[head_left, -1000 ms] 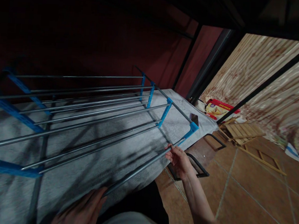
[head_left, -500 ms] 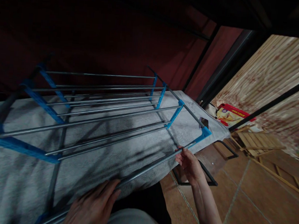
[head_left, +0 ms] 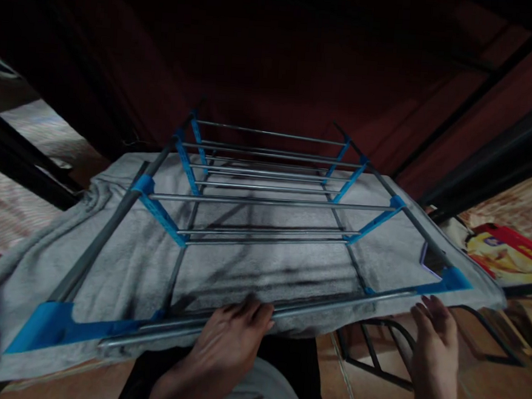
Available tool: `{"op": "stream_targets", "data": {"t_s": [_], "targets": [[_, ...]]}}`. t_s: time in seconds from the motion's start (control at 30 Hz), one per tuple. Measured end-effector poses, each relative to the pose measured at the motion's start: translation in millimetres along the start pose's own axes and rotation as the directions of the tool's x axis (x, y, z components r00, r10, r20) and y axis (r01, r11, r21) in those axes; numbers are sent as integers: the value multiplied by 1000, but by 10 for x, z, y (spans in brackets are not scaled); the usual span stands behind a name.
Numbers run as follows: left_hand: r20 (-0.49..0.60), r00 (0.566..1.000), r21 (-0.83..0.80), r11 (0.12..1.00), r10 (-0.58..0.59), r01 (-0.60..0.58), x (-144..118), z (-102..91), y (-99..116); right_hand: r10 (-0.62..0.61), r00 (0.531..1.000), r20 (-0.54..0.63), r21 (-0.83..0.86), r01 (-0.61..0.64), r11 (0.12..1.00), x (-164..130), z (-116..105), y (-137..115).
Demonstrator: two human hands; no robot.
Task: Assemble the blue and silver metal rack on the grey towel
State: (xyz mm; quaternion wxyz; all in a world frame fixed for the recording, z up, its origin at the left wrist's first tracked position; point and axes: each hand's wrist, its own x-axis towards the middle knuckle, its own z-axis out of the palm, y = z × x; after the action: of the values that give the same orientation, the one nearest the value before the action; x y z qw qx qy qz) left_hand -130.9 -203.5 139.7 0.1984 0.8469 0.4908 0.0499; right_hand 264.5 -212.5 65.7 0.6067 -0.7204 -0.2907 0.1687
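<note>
A rack frame of grey metal tubes (head_left: 270,202) joined by blue plastic connectors (head_left: 162,218) lies on a grey blanket (head_left: 261,263). My left hand (head_left: 236,331) is wrapped over the front metal tube (head_left: 322,305) near its middle, its fingertips partly hidden. This tube's left end shows bare, in front of the front-left blue connector (head_left: 65,328). My right hand (head_left: 437,333) is just below the front-right blue connector (head_left: 446,282), near the tube's right end. Its fingers are slightly bent and apart, with nothing seen in them; whether they touch the connector is unclear.
A phone-like dark item (head_left: 433,263) lies on the blanket behind the right connector. A red and yellow box (head_left: 512,256) is at far right. Below the blanket's edge are a black metal frame (head_left: 375,368) and the tiled floor (head_left: 346,351). A dark red wall (head_left: 275,72) stands behind.
The view has swung left, showing the whole rack. My right hand has moved from the front tube toward the right connector, its fingers loosened. My left hand still grips the tube.
</note>
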Motion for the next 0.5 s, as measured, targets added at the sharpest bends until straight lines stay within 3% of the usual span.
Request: {"op": "stream_targets", "data": {"t_s": [0.23, 0.5], "targets": [[59, 998, -31, 999, -37, 39, -28, -108, 89, 23, 1000, 1, -286, -21, 958, 16, 116, -345], [53, 998, -31, 999, -32, 34, -44, -132, 124, -17, 998, 58, -414, 40, 909, 131, 34, -191]]}}
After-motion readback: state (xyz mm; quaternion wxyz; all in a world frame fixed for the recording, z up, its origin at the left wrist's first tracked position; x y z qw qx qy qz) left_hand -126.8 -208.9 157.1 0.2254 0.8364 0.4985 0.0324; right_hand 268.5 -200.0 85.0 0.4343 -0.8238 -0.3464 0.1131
